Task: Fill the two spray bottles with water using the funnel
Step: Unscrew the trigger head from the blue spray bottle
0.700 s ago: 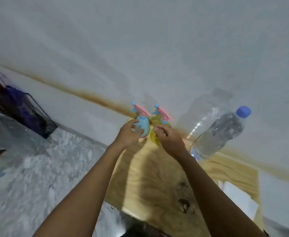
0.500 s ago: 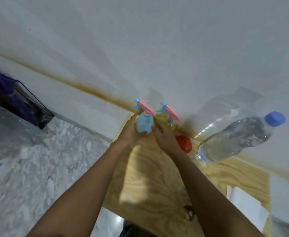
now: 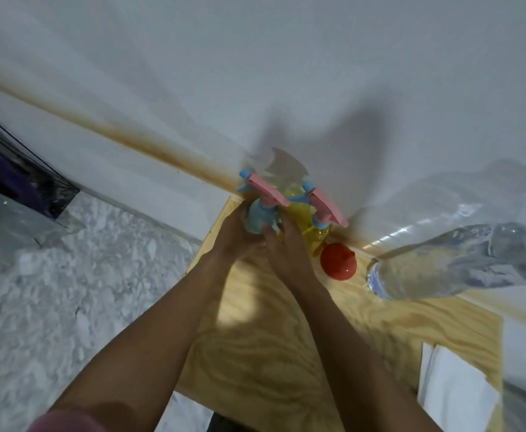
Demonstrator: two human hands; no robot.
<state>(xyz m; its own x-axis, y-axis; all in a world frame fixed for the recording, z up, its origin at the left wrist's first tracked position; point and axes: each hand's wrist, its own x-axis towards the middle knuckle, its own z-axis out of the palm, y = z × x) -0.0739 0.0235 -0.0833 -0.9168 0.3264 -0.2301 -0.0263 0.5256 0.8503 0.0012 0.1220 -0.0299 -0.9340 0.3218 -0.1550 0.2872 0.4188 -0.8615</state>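
Head view: both hands wrap the blue bottle at the table's far edge, left hand on its left, right hand on its right. Yellow bottle just right; red funnel beside it; water bottle far right.

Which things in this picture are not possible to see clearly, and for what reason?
- Blue spray bottle, head view: both hands wrap its body, so the water level is hidden.
- Water bottle: its cap is cut off by the right edge.
- Yellow spray bottle: partly behind the right hand, blurred.
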